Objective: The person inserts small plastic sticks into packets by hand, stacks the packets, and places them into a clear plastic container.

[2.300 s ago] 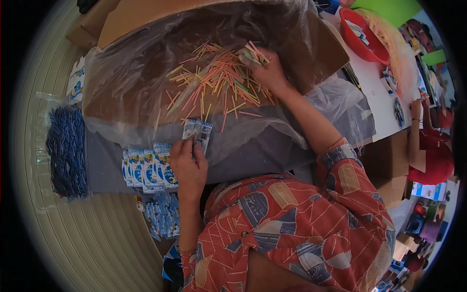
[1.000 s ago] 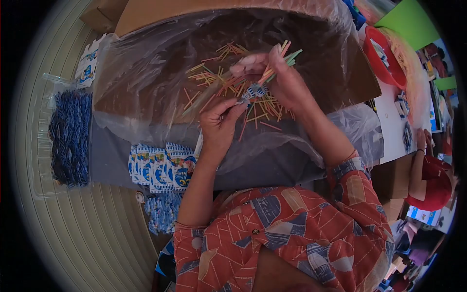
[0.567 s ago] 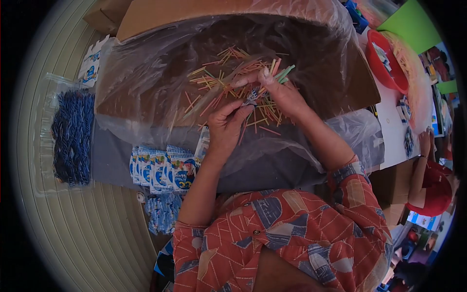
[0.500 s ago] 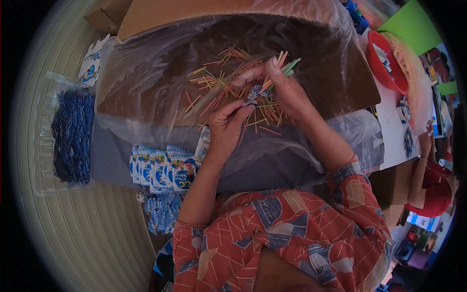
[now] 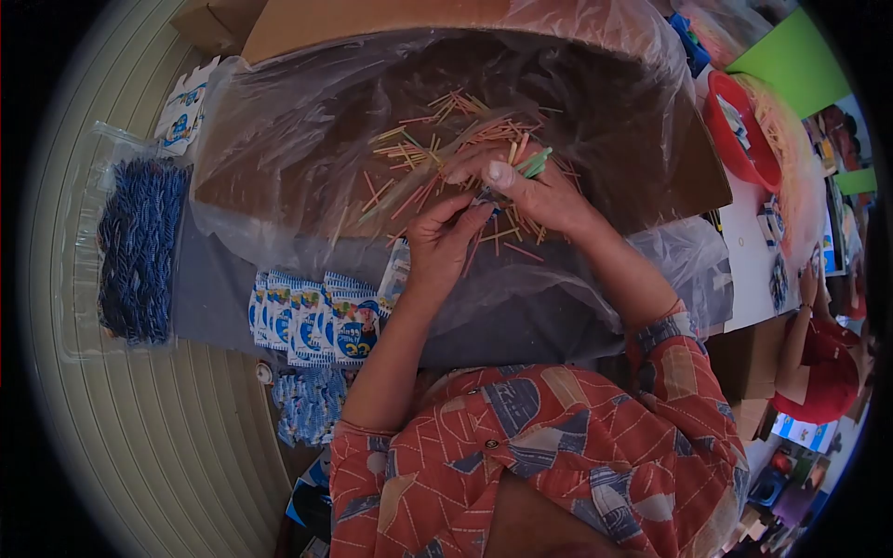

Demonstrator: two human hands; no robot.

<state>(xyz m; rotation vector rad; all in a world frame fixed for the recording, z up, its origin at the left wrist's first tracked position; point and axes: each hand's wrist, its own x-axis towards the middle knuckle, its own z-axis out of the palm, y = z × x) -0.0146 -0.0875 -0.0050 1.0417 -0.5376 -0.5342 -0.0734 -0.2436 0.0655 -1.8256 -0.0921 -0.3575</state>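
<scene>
My left hand (image 5: pixel 442 240) is closed, thumb and fingers pinching a small blue-and-white packet (image 5: pixel 486 198) that is mostly hidden by the hands. Close above it, my right hand (image 5: pixel 549 197) is closed around a bunch of thin coloured sticks (image 5: pixel 534 164), green and yellow ends showing past the thumb. The two hands nearly meet at the packet. Beneath and behind them, many loose pink, yellow and orange sticks (image 5: pixel 407 153) lie scattered on clear plastic sheeting (image 5: pixel 307 130) in an open cardboard box (image 5: pixel 651 186).
Left of my forearm lie several white-and-blue printed packets (image 5: pixel 312 321), with striped blue strips (image 5: pixel 310 405) below. A clear tray (image 5: pixel 82 316) of dark blue strips (image 5: pixel 141 251) stands far left. A red bowl (image 5: pixel 744 135) sits right. A person in red (image 5: pixel 819 372) is at the right edge.
My right hand has moved down and left, its thumb now over the packet. The sticks in it have lowered too. The view has shifted slightly.
</scene>
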